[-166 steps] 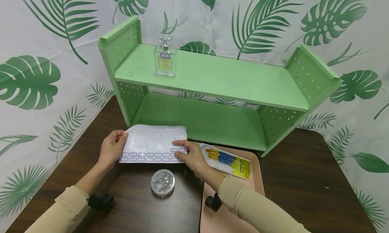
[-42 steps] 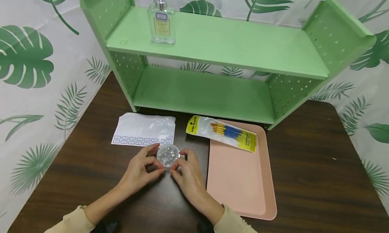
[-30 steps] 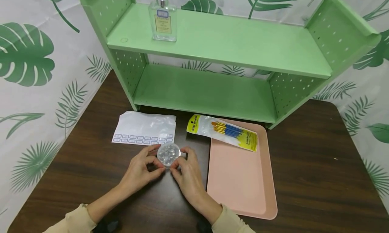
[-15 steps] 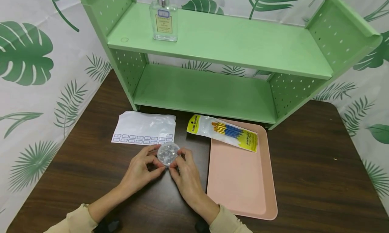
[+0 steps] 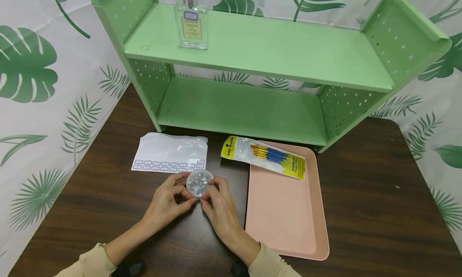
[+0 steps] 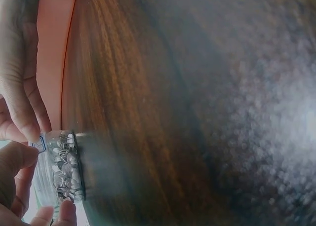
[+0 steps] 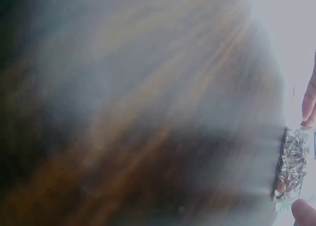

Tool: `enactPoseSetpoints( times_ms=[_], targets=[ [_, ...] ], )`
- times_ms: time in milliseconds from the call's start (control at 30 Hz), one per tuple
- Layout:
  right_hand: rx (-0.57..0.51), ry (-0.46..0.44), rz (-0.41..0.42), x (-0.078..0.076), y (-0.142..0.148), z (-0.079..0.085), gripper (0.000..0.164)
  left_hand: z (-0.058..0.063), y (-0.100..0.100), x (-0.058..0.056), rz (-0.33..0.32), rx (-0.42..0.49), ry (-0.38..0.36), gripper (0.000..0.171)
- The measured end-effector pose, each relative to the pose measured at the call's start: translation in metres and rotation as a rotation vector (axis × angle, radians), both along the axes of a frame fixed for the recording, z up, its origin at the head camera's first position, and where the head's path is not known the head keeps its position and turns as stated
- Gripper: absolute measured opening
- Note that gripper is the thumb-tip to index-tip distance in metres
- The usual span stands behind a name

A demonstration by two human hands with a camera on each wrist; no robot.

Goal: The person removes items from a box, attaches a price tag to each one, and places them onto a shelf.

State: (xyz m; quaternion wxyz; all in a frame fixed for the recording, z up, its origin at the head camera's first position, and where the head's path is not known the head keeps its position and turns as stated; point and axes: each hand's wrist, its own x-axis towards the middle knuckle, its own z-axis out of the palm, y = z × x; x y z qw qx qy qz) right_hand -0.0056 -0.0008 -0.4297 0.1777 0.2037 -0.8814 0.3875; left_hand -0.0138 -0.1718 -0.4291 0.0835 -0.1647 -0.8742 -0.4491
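A small round clear jar (image 5: 199, 183) of shiny silver pieces, perhaps tacks, stands on the dark wooden table between both hands. My left hand (image 5: 167, 200) grips its left and front side, with the thumb low at the front. On the right my right hand (image 5: 221, 210) holds the jar with curled fingers, its thumb near the left one. In the left wrist view, a small blue-bordered label (image 6: 39, 144) lies on the jar's side under the fingertips. Just behind the jar lies a white sheet (image 5: 171, 150) with rows of such labels.
A pink tray (image 5: 281, 216) lies to the right, with a packet of artist brushes (image 5: 265, 156) across its far-left corner. Behind stands a green two-tier shelf (image 5: 242, 108), bearing a labelled perfume bottle (image 5: 193, 28) on its top tier.
Earlier both hands were at the label sheet, which since lies released; the hands have come to the jar. Over the last second, the right fingers have shifted slightly left against the jar.
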Motion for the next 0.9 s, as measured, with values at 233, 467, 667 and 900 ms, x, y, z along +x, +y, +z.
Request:
enactPoseSetpoints(
  times_ms=[233, 467, 667, 900],
  targets=[
    [-0.003, -0.003, -0.007, -0.001, 0.0, 0.0, 0.031, -0.001, 0.001, -0.001, 0.003, -0.003, 0.013, 0.024],
    [-0.012, -0.095, -0.028, -0.003, 0.0, 0.004, 0.039, 0.0, 0.0, -0.002, -0.012, -0.013, 0.027, 0.025],
    [0.016, -0.173, -0.019, -0.007, 0.003, 0.009, 0.059, -0.001, -0.002, -0.003, -0.021, -0.027, 0.047, 0.026],
    [0.056, -0.208, 0.008, -0.011, 0.006, 0.013, 0.07, 0.0, -0.005, -0.008, -0.032, -0.052, 0.093, 0.029]
  ],
)
